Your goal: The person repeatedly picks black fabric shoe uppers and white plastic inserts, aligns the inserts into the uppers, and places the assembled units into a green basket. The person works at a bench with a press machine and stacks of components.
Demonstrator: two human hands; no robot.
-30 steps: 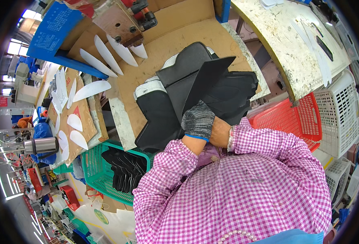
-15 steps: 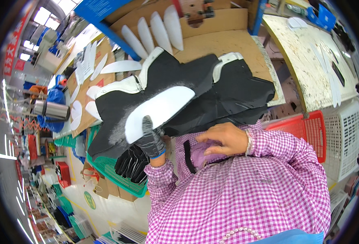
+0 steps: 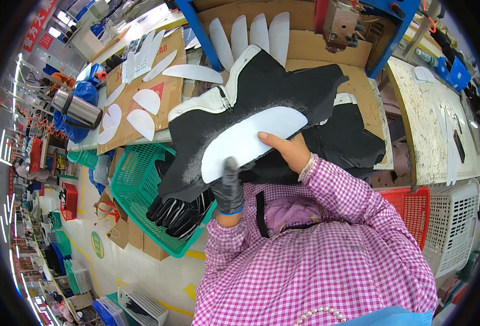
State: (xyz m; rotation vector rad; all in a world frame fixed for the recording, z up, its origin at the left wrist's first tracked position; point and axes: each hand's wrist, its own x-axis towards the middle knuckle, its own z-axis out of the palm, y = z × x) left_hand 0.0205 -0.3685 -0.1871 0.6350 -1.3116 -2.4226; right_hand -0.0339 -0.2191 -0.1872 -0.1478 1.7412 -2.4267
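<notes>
A black fabric piece (image 3: 191, 136) with white trim along its far edge, shaped like a boot upper, is held up in front of me. On it lies a white half-oval piece (image 3: 240, 138), with a grey fuzzy mark around its outline. My left hand (image 3: 228, 190), in a dark glove, grips the near left edge; its thumb is on top, slightly blurred, and its fingers are hidden beneath. My bare right hand (image 3: 291, 151) is closed on the near right side, thumb pressed on the white piece, other fingers underneath. A second black piece (image 3: 354, 133) lies behind, to the right.
Several white half-oval pieces (image 3: 259, 32) lean against the cardboard at the back; more lie on a cardboard sheet (image 3: 120, 98) at left. A metal machine part (image 3: 340, 24) hangs above the bench. A green basket (image 3: 134, 176) with black pieces stands lower left, a red basket (image 3: 414, 209) right.
My right hand has come up from near my waist onto the white piece and the black fabric. The held black piece has separated from the one behind it. My view has shifted.
</notes>
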